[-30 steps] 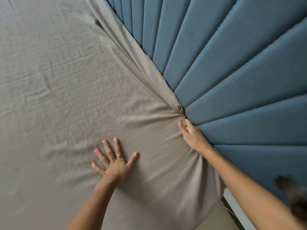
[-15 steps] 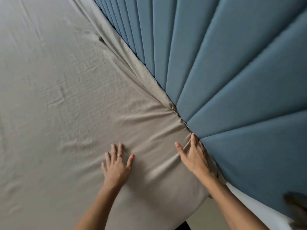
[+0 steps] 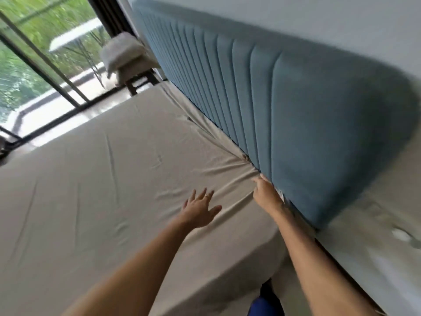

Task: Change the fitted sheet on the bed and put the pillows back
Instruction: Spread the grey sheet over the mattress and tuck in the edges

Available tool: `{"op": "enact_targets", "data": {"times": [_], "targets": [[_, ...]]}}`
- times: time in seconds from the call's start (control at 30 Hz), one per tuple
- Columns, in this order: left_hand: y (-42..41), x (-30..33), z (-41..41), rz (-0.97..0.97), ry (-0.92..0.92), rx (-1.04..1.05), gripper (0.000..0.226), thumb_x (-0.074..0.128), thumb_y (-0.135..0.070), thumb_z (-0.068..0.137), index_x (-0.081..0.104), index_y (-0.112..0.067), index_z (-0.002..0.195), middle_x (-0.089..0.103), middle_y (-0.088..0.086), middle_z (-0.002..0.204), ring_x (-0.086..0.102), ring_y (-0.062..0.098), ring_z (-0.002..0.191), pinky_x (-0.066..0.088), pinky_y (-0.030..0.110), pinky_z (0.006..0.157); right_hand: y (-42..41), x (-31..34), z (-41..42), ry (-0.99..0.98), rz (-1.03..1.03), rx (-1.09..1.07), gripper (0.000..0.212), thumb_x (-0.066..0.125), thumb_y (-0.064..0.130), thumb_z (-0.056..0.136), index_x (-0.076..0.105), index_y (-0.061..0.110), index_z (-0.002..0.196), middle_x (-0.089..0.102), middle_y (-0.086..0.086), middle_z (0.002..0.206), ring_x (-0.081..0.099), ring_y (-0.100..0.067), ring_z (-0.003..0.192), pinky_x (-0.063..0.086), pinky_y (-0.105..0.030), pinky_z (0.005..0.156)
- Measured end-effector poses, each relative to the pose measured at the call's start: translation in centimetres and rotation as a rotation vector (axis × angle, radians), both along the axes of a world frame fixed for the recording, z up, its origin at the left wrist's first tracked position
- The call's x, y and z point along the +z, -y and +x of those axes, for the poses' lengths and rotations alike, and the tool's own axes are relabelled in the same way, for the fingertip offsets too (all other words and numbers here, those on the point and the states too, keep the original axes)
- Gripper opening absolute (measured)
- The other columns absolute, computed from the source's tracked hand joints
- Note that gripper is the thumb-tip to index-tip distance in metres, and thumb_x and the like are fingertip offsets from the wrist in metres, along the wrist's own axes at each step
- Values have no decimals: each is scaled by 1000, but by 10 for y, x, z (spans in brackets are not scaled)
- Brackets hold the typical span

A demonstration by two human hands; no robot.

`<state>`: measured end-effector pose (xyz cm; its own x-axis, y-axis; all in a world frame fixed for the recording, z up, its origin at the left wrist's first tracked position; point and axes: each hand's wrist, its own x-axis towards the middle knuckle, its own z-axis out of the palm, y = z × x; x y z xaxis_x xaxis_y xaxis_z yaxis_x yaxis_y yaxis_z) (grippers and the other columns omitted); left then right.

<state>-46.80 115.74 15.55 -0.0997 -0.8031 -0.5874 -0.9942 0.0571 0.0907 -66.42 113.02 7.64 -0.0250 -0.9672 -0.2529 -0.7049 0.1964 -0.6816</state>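
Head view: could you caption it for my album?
Left hand flat on the sheet; right hand at the headboard gap.

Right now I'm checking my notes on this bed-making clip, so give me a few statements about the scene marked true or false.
1. The left hand lies flat with fingers spread on the beige sheet. True.
2. The right hand is at the seam between the sheet and the blue headboard. True.
3. Pillows lie on the bed. False: the pillows are stacked on a stand by the window.
4. The headboard is plain wood. False: it is padded, with vertical channels.
5. The sheet is perfectly smooth. False: creases fan out from the right hand.
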Motion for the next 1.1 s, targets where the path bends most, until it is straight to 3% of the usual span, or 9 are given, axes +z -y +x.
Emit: {"op": "enact_targets", "data": {"times": [0.13, 0.27, 0.33, 0.4, 0.5, 0.57, 0.77, 0.9, 1.1], "targets": [[-33, 79, 0, -106, 24, -51, 71, 35, -53, 98, 1, -27, 154, -7, -2, 162, -10, 28, 148, 3, 47, 118, -24, 104, 22, -41, -178, 62, 51, 27, -9, 92, 42, 1, 139, 31, -20, 151, 37, -32, 135, 28, -34, 110], [-55, 150, -15, -262, -30, -98, 71, 35, -52, 99, -1, -25, 154, -4, 0, 162, -8, 28, 148, 5, 47, 118, -43, 165, 20, -202, -184, 189, 55, 30, -2, 92, 36, 11, 145, 16, -5, 159, 23, -29, 144, 19, -36, 118], [-69, 173, -17, -329, -84, -111, 70, 35, -51, 99, 1, -25, 154, -3, -1, 162, -8, 27, 148, 4, 46, 118, -50, 177, 12, -285, -103, 222, 46, 36, 5, 93, 45, 8, 139, 31, -10, 153, 31, -34, 139, 27, -38, 114], [-80, 183, -9, -375, -151, -98, 70, 36, -51, 99, 1, -26, 154, -3, -2, 162, -8, 27, 148, 4, 46, 118, -62, 177, 3, -299, -30, 257, 38, 42, 9, 92, 54, 5, 127, 51, -17, 136, 48, -36, 125, 40, -36, 100], [-86, 176, 11, -415, -204, -39, 71, 38, -50, 99, 0, -27, 154, -3, -2, 162, -7, 27, 148, 5, 47, 118, -81, 150, -18, -366, 117, 353, 30, 45, 9, 89, 65, 4, 110, 63, -19, 119, 59, -33, 111, 47, -36, 88], [-87, 158, 25, -430, -223, 44, 71, 38, -51, 98, 1, -27, 154, -2, -2, 162, -6, 25, 149, 6, 46, 118, -88, 123, -36, -408, 231, 399, 31, 42, 5, 88, 66, 2, 108, 65, -17, 117, 59, -31, 111, 45, -34, 92], [-79, 45, 14, -268, -190, 99, 73, 39, -52, 98, 3, -25, 155, -2, -3, 162, -7, 24, 149, 5, 43, 119, -84, 35, -71, -398, 271, 346, 29, 41, 7, 87, 66, 5, 102, 65, -14, 118, 57, -32, 114, 43, -34, 90], [-57, -52, -26, -232, -221, 76, 73, 38, -53, 97, 3, -24, 155, -2, -3, 162, -6, 23, 149, 5, 42, 119, -64, -31, -72, -289, 243, 314, 42, 41, 25, 100, 46, 8, 139, 47, -12, 143, 42, -28, 132, 34, -30, 102], [-47, -191, -70, -301, -218, -137, 77, 37, -63, 93, 8, -27, 154, 2, -5, 162, -3, 20, 149, 4, 42, 119, -21, -129, -76, -126, 46, 119, 61, 41, 41, 100, 29, 5, 148, 35, -15, 151, 33, -27, 140, 26, -29, 110]]}}
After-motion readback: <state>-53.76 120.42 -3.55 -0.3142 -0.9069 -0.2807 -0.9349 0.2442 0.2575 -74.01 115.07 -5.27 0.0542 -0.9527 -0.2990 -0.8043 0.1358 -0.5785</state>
